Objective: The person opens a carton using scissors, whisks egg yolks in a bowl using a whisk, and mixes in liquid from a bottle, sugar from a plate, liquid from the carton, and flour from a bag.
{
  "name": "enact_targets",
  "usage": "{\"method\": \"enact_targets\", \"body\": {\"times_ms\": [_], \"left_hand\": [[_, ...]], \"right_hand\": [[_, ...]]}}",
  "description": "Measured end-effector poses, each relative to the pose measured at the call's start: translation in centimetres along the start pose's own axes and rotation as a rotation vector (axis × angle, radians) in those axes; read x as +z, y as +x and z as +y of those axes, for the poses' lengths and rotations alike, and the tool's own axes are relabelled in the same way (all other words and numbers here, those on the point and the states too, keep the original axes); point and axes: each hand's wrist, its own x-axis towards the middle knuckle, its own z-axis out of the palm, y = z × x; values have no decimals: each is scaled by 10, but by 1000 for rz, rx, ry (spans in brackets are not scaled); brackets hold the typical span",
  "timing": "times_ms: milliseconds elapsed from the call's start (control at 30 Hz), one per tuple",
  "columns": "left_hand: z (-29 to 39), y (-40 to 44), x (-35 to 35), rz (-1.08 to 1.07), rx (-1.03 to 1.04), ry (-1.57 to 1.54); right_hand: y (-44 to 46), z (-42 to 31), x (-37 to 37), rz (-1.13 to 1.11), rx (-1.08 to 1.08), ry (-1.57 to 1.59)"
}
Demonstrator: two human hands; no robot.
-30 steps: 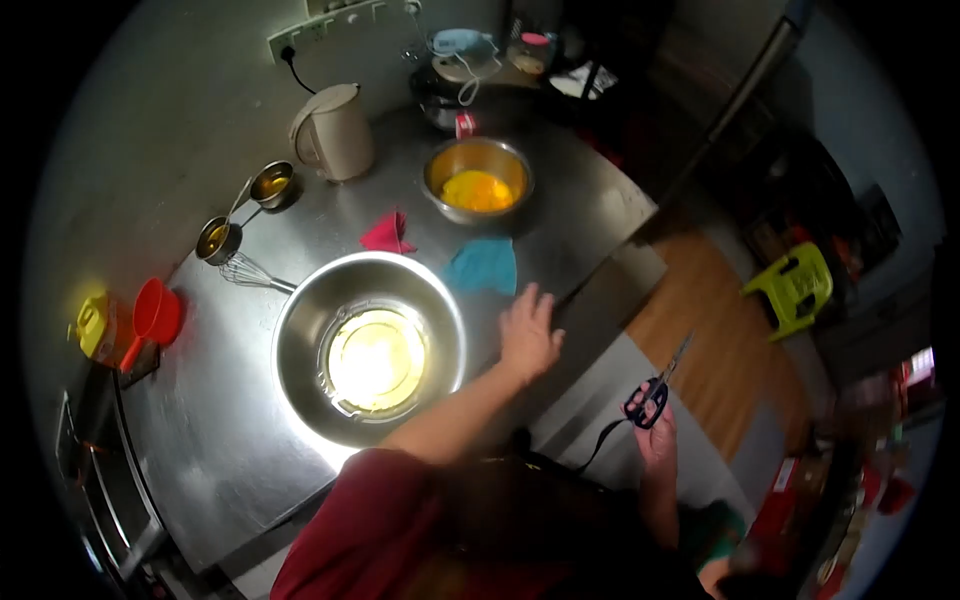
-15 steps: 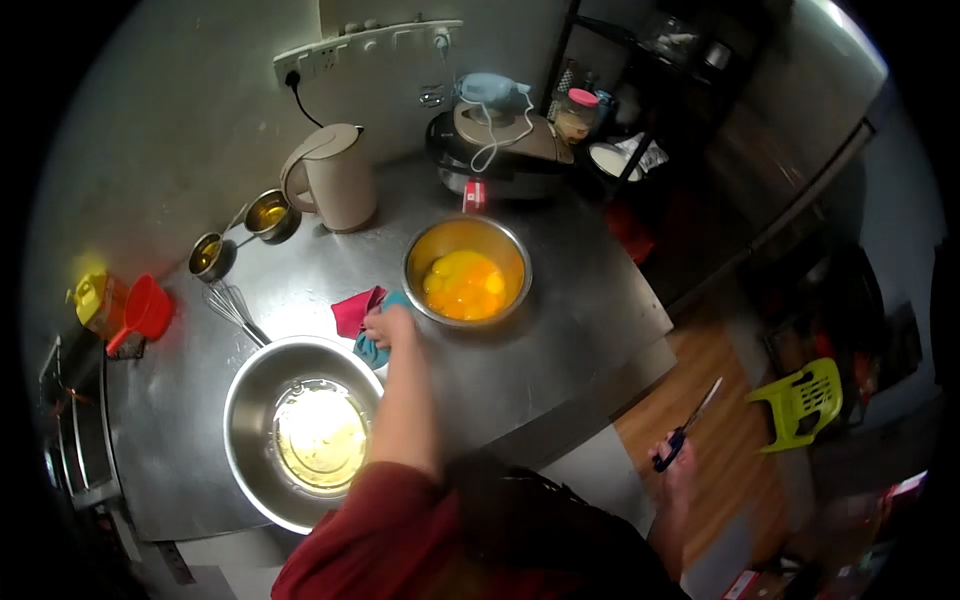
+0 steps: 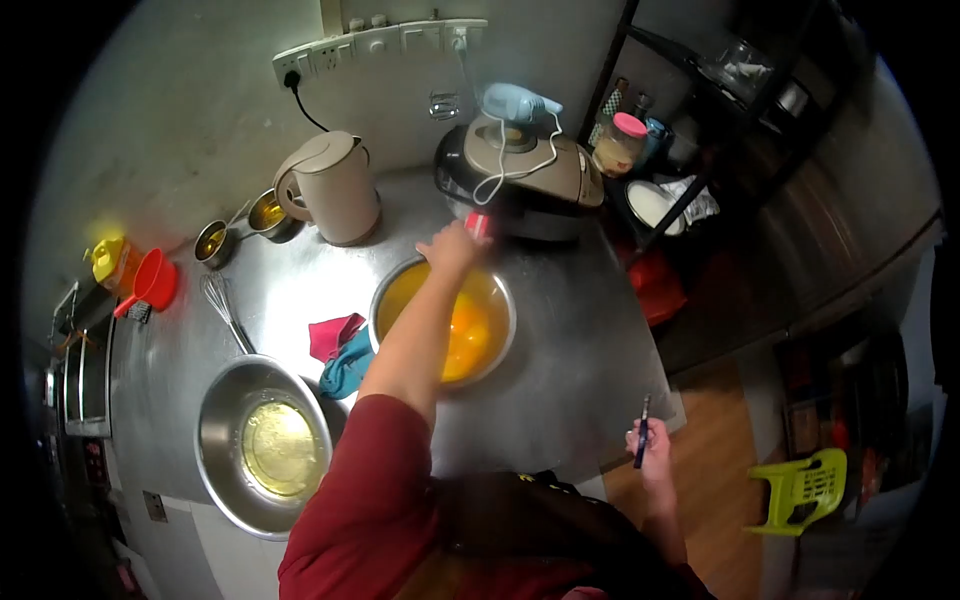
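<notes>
My left hand reaches over the steel bowl of egg yolks, its thumb spread to the left and its other fingers beside a small red and white packet. Whether the fingertips touch the packet is unclear. My right hand, low on the right beyond the counter edge, is closed round dark-handled scissors pointing up. A larger steel bowl with clear, yellowish liquid stands at the lower left. Between the bowls lie a crumpled teal cloth and a pink cloth.
A whisk lies near a kettle and two small steel cups. A rice cooker with a pale blue mixer on top stands at the back. A red scoop is far left, a green stool right.
My left hand moved from the right of the large bowl to the cloths, then up to the packet. The teal cloth went left and is bunched, now released. The view has shifted; my right hand keeps the scissors.
</notes>
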Motion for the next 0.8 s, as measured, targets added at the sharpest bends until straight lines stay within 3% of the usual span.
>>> {"method": "enact_targets", "body": {"times_ms": [200, 367, 400, 433, 467, 533, 667, 700, 733, 800], "left_hand": [[36, 31, 45, -5, -168, 4], [82, -32, 53, -53, 165, 47], [79, -43, 75, -36, 245, -87], [73, -60, 98, -10, 342, -329], [84, -85, 96, -51, 352, -304], [100, -131, 84, -121, 388, -168], [78, -186, 84, -340, 383, -353], [73, -194, 78, -394, 401, -326], [69, -202, 71, -445, 419, -301], [60, -213, 64, -448, 461, -361]], "right_hand": [[77, -26, -22, -246, -45, -255], [128, -19, -59, -290, 8, -402], [134, -27, -59, -291, 21, -395], [142, -37, -54, -289, 9, -712], [147, -41, -50, -287, -1, -1030], [151, -19, -51, -372, -59, -1063], [135, -28, -40, -576, -290, -1306], [137, -47, -33, -642, -157, -1310], [144, -46, -33, -641, -272, -1249], [157, -55, -19, -698, -281, -978]]}}
